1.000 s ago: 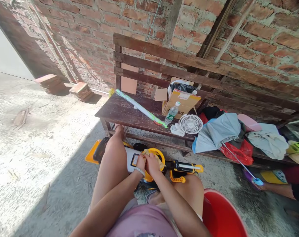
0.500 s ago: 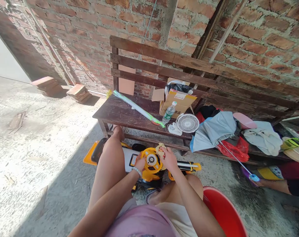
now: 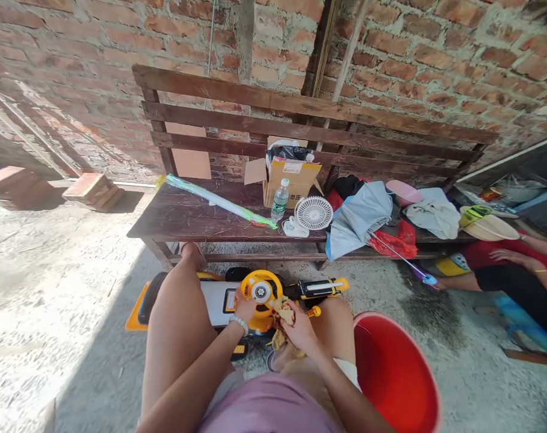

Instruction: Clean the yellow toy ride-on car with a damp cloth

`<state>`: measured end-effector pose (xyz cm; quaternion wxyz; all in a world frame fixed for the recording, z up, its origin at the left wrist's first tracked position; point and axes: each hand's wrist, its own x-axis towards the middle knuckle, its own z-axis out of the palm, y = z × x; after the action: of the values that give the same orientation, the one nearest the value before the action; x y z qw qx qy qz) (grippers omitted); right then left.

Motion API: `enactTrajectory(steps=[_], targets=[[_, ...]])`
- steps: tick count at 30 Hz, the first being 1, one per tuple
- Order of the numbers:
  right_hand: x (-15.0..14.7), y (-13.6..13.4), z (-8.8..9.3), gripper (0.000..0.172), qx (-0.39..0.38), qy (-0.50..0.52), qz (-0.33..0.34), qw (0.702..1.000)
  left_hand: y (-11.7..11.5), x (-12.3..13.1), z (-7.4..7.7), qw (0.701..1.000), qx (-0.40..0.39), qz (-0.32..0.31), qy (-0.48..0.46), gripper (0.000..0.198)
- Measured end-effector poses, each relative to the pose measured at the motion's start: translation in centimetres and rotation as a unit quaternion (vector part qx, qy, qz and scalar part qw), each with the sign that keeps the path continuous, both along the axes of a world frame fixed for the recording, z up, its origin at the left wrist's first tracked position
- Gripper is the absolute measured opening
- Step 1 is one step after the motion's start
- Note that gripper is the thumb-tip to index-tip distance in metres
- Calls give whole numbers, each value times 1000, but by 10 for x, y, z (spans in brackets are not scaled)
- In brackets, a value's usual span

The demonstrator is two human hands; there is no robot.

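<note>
A yellow toy steering wheel (image 3: 260,275) with a black and white hub faces up between my knees. It is part of a white, yellow and black ride-on toy (image 3: 213,302). My left hand (image 3: 245,305), with a beaded bracelet at the wrist, is closed on the wheel's left rim. My right hand (image 3: 299,329) is closed on a crumpled yellowish-brown cloth (image 3: 282,337) with red patches, close to the wheel's lower right. Part of the cloth hangs below the fingers. Right of the wheel lies the toy's black and yellow arm (image 3: 322,287).
Beyond the toy stands a wooden bench (image 3: 187,222) bearing a cardboard box (image 3: 300,180), a water bottle (image 3: 280,199), a white fan (image 3: 314,213) and a grey umbrella (image 3: 361,213). A red bucket (image 3: 399,373) stands by my right leg. Another person's hand (image 3: 517,258) shows at right.
The view has swung right, showing more of the other person. My right hand has drawn the cloth down off the wheel's rim toward me, and more cloth hangs loose. My left hand stays on the wheel.
</note>
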<state>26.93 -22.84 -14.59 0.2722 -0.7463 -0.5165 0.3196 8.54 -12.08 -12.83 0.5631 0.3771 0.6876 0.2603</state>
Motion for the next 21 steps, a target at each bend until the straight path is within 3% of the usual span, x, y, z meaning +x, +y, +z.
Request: enactTrajectory(steps=[2, 5, 7, 9, 13, 16, 21], targets=[[18, -3, 18, 53, 60, -20, -16, 998, -5, 3, 2, 990, 67, -68, 103, 94], [46, 17, 43, 54, 104, -82, -69, 989, -19, 6, 8, 914, 175, -263, 256, 88], [61, 39, 49, 48, 87, -94, -76, 989, -28, 8, 12, 863, 174, -366, 302, 86], [70, 60, 46, 40, 49, -74, -77, 993, -33, 7, 14, 828, 152, -424, 334, 87], [80, 83, 32, 35, -12, -50, -108, 993, -30, 3, 15, 796, 140, -468, 357, 88], [85, 86, 31, 39, -73, -139, -121, 980, -26, -2, 13, 792, 133, -479, 353, 85], [99, 81, 40, 42, -129, -273, -66, 951, -24, -10, 9, 785, 143, -487, 354, 82]])
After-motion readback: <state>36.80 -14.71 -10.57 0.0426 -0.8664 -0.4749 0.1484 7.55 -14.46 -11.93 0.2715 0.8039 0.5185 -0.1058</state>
